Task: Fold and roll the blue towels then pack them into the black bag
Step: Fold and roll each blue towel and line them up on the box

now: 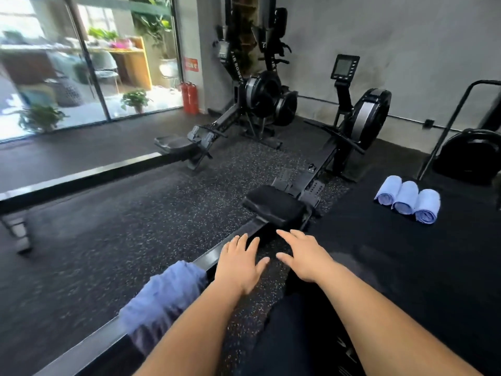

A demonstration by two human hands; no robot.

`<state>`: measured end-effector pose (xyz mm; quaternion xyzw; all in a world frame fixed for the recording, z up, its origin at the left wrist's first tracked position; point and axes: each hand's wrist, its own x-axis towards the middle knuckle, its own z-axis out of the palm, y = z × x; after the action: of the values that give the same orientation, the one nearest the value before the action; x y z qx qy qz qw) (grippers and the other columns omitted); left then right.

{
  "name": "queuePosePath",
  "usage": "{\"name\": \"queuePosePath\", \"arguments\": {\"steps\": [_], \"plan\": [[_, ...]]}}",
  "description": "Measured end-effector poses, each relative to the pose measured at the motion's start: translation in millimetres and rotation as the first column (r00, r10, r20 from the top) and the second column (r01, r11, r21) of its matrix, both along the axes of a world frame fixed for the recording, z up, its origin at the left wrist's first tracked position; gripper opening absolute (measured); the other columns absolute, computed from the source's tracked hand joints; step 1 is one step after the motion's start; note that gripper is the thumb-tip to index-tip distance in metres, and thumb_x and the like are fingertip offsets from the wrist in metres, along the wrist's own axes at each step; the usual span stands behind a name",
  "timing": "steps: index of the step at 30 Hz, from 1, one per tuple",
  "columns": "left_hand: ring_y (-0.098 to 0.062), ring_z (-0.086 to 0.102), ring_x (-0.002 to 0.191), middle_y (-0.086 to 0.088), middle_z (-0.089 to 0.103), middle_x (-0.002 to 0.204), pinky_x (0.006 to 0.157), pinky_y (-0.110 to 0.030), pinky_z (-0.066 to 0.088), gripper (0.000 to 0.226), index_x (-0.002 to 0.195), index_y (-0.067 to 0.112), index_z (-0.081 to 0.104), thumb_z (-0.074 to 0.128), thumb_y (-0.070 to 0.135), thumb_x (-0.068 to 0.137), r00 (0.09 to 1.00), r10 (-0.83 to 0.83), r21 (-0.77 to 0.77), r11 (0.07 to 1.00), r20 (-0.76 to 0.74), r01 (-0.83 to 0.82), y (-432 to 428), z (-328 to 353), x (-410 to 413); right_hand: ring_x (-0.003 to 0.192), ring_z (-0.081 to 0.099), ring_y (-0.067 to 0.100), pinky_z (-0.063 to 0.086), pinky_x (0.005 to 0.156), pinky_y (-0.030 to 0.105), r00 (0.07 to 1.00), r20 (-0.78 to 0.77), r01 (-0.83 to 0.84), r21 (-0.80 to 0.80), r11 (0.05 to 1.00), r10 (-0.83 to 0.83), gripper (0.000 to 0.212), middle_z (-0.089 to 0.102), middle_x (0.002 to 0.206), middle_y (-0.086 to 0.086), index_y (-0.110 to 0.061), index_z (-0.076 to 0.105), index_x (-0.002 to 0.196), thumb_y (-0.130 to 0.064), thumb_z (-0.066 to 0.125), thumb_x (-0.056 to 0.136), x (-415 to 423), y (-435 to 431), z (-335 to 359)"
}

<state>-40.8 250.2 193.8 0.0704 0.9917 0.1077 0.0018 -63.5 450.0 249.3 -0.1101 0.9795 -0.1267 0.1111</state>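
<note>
Left hand (240,264) and right hand (303,256) hover flat, fingers spread, holding nothing. A loose blue towel (165,297) drapes over the rail (89,346), just left of the left fingers and nearer the person. Three rolled towels (408,198) lie well right of the right fingers.

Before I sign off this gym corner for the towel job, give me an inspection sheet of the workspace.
Surface: speckled rubber floor; black mat at right.
Job's things: three rolled blue towels side by side on the mat; one loose blue towel draped over the rower rail; black bag not made out.
Clutter: nothing seen.
Grips: left hand and right hand open, holding nothing.
Cables: wall cable behind the rowers.
Surroundings: rowing machines, fire extinguishers, glass wall.
</note>
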Motion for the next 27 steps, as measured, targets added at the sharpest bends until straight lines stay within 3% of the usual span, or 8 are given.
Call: {"name": "queuePosePath", "arguments": {"steps": [7, 13, 27], "plan": [[-0.032, 0.022, 0.156, -0.01, 0.025, 0.171, 0.127, -0.047, 0.019, 0.073, 0.165, 0.024, 0.023, 0.029, 0.067, 0.106, 0.988, 0.123, 0.004, 0.992, 0.097, -0.124, -71, -50, 40, 0.155, 0.022, 0.029, 0.035, 0.119, 0.052, 0.98, 0.088, -0.186, 0.057, 0.981, 0.18, 0.07, 0.018, 0.173, -0.001, -0.045, 0.017, 0.164, -0.057, 0.051, 0.104, 0, -79, -36], [-0.032, 0.019, 0.157, -0.008, 0.023, 0.171, 0.128, -0.045, 0.016, 0.073, 0.166, 0.024, 0.022, 0.027, 0.067, 0.107, 0.945, 0.242, 0.004, 0.968, 0.22, -0.249, -120, -99, 72, 0.153, 0.025, 0.03, 0.035, 0.119, 0.052, 0.941, 0.176, -0.304, 0.063, 0.951, 0.289, 0.069, 0.018, 0.172, -0.002, -0.044, 0.017, 0.163, -0.056, 0.051, 0.104, 1, -131, -69], [-0.032, 0.028, 0.154, -0.009, 0.031, 0.167, 0.127, -0.046, 0.021, 0.073, 0.163, 0.025, 0.029, 0.043, 0.064, 0.102, 0.846, 0.375, -0.023, 0.918, 0.38, -0.397, -175, -176, 88, 0.154, 0.024, 0.031, 0.034, 0.121, 0.053, 0.834, 0.437, -0.394, 0.043, 0.918, 0.337, 0.07, 0.014, 0.173, -0.003, -0.044, 0.017, 0.163, -0.057, 0.051, 0.104, 3, -183, -168]]}}
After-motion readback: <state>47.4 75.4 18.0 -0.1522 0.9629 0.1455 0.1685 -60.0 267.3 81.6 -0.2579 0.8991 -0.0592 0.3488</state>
